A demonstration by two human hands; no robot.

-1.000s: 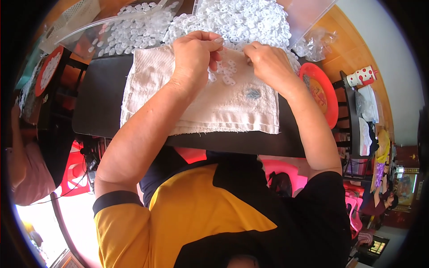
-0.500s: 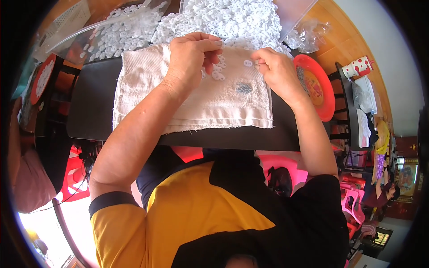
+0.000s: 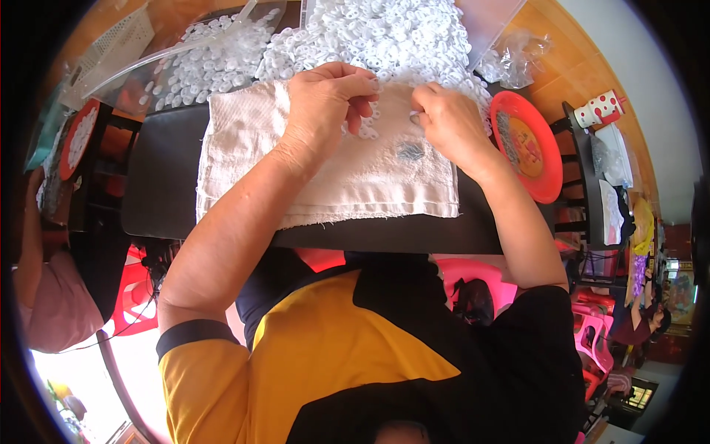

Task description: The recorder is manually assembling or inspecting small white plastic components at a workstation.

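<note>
My left hand (image 3: pixel 325 100) is closed above the towel, with thumb and forefinger pinched together; anything between their tips is too small to make out. Opposite it, my right hand (image 3: pixel 451 122) pinches a small white oval piece (image 3: pixel 415 116), partly covered by the fingers. Both hands are over a folded cream towel (image 3: pixel 333 196). A few loose white oval pieces with holes (image 3: pixel 367 133) lie on the towel beside the left fingers, which hide some of them. A small heap of thin grey metal bits (image 3: pixel 410 151) rests on the towel below the right hand.
Beyond the towel, a large heap of white oval pieces (image 3: pixel 384 37) covers the back of the dark table (image 3: pixel 163 170). A red plate (image 3: pixel 547 177) with grey bits stands at the right, near a crumpled plastic bag (image 3: pixel 521 59). Another person's arm (image 3: pixel 29 237) is at far left.
My right hand has moved slightly left, toward the left hand, and its fingers now cover more of the white piece. The whole view has shifted a little.
</note>
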